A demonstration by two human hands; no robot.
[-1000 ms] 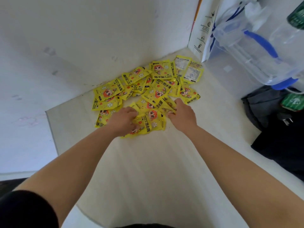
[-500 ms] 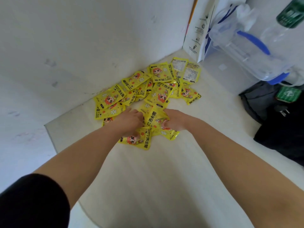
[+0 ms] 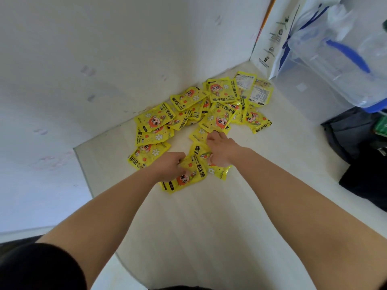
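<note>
Packets (image 3: 219,120) mostly ungathered — spread along the wall (image 3: 104,59). Left hand (image 3: 169,168) curls round the nearest packet (image 3: 188,177); right hand (image 3: 221,152) lies flat, fingers straight, on two more.

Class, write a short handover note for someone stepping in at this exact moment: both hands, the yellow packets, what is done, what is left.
Left hand: fingers curled on the near packet, gripping it.
Right hand: laid flat on the neighbouring packets, fingers fairly straight.
Main pile: yellow hand-warmer packets overlapping loosely on the white table, against the wall.
Done: a few packets sit apart at the pile's near edge, under the hands.
Left: apparently gathering the rest; most lie scattered by the wall.
</note>
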